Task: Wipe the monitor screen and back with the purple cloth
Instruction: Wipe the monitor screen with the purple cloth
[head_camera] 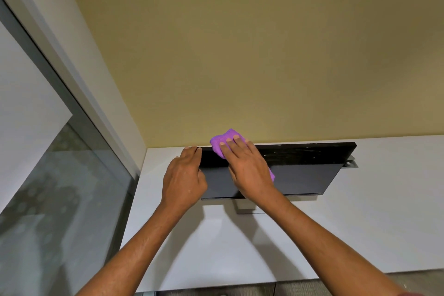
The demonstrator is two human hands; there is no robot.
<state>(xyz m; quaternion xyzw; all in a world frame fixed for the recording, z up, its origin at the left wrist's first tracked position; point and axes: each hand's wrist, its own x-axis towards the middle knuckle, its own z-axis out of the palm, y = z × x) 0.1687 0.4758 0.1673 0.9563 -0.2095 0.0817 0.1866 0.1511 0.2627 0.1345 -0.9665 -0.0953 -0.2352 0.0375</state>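
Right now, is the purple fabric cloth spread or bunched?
Bunched: the purple fabric cloth is a folded wad under the right hand, fingers straight, at the top edge of the black flat monitor.

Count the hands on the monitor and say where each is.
2. The left hand holds the top left corner of the monitor; the right hand presses the purple cloth against its top edge.

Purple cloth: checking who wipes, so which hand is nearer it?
Right. The right hand lies on the purple cloth at the monitor's top; the left hand holds the monitor's left edge, apart from the cloth.
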